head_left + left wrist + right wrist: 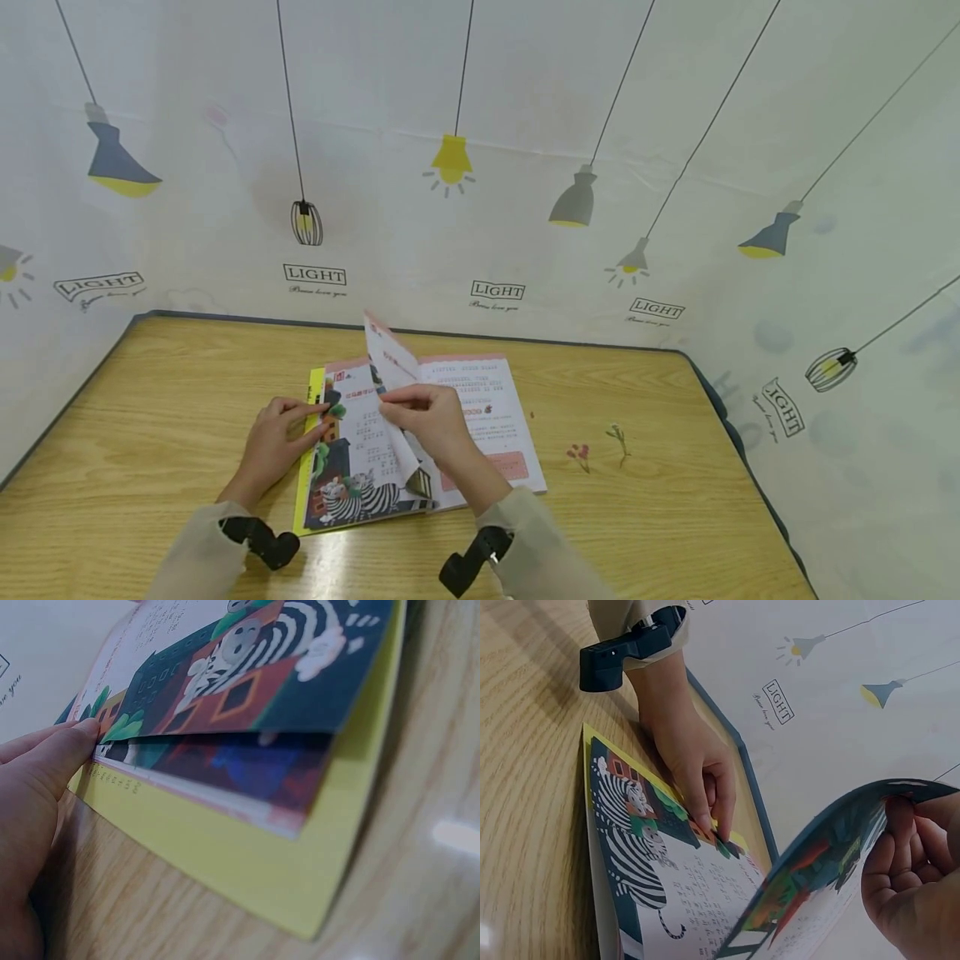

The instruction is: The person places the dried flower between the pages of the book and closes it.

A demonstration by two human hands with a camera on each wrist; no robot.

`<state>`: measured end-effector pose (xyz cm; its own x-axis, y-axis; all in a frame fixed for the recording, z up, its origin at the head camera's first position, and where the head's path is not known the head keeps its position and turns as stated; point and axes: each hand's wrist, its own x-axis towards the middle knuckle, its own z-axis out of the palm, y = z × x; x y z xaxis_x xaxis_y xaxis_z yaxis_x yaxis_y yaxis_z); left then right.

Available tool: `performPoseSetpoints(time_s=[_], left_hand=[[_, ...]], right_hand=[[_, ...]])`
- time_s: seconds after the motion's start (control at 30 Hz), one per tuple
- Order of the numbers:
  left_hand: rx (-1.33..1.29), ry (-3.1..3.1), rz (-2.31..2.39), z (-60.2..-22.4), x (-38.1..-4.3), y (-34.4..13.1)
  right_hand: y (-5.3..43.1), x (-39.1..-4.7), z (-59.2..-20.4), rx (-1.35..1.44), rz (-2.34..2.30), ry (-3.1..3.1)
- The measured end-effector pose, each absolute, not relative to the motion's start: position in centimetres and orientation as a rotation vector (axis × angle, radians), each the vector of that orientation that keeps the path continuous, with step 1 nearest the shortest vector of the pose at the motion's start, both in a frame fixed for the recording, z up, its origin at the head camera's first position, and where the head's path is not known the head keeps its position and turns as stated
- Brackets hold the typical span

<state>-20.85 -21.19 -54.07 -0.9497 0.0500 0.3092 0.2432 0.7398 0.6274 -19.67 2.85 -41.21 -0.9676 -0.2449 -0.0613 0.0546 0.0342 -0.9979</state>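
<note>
An illustrated book [487,429] lies spread on the wooden table, with zebras printed on its left page [356,454]. My right hand [435,421] pinches the edge of one raised page [393,358] between thumb and fingers, and that page stands curved above the book's middle. In the right wrist view, the lifted page [799,881] shows a colourful picture on one side. My left hand [273,446] rests at the book's left edge, its fingertips touching the zebra page. The left wrist view shows the yellow cover [262,889] beneath the pages.
Two small sprigs, one pink-red [578,455] and one pale [618,442], lie on the table [660,517] right of the book. A tiny reddish speck is nearer the book. Behind the table hangs a pale cloth [375,92] printed with lamps.
</note>
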Motion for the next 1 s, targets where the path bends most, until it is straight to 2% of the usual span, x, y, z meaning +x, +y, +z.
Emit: performPoseSetpoints(time_s=[1.0], left_hand=[[-0.256, -2.682, -1.045, -53.9, -21.1, -21.5]], right_hand=[[0.5, -19.5, -44.1, -0.215, -1.966, 2.016]])
